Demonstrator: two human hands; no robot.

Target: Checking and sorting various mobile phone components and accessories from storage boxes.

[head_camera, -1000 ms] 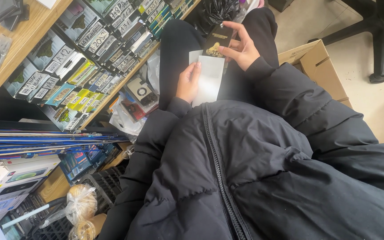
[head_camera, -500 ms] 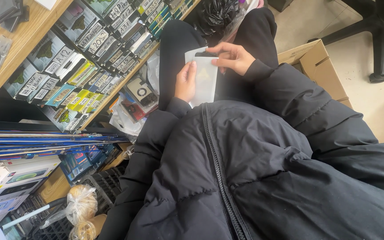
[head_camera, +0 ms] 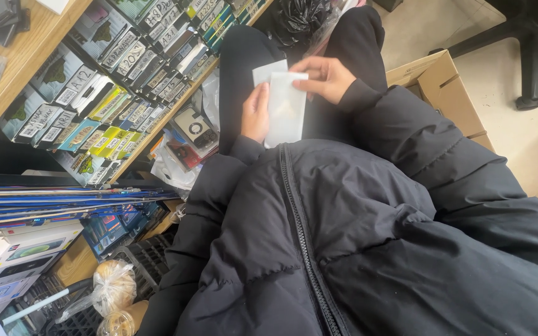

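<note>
My left hand (head_camera: 256,114) holds the left side of a flat white packet (head_camera: 284,106), a thin sleeve-like pouch, over my lap. My right hand (head_camera: 325,78) pinches the packet's top right corner. A second white sheet (head_camera: 263,72) shows behind the packet at its upper left. Both sleeves are black and padded, and my black jacket (head_camera: 356,236) fills the lower frame. My legs in black trousers (head_camera: 356,37) lie beyond the hands.
Wooden shelves (head_camera: 29,59) at the left hold rows of small labelled boxes (head_camera: 113,68). An open cardboard box (head_camera: 443,87) stands at my right. A black bag (head_camera: 303,15) lies by my feet. An office chair base (head_camera: 527,43) is at the top right. Bagged items (head_camera: 113,289) sit low left.
My right hand came down from above the packet and now grips its top right corner. The packet stands a little more upright in my left hand.
</note>
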